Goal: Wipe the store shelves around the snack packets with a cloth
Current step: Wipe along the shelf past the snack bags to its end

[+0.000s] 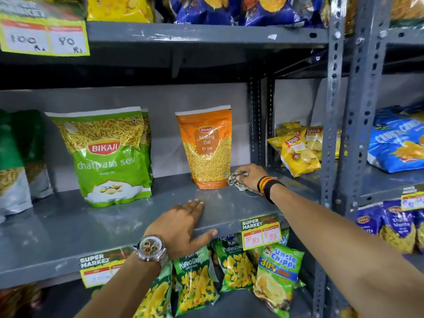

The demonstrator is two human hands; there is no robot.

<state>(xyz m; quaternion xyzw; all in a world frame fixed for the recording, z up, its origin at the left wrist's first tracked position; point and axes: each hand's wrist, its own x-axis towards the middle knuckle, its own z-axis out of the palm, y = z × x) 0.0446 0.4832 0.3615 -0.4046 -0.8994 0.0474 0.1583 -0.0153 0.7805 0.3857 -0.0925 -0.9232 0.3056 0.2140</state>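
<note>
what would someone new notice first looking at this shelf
Two big packets stand on the grey shelf: a green Bikaji sev packet at left and an orange Moong Dal packet at centre. The right hand presses a cloth beside the orange packet, while the left hand rests flat on the shelf's front edge.

Cloth (238,180) right of Moong Dal packet (207,148)

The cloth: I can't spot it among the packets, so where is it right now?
In the head view the cloth is bunched under the right hand on the grey middle shelf, right of centre, against the lower right corner of the orange Moong Dal packet.
</note>
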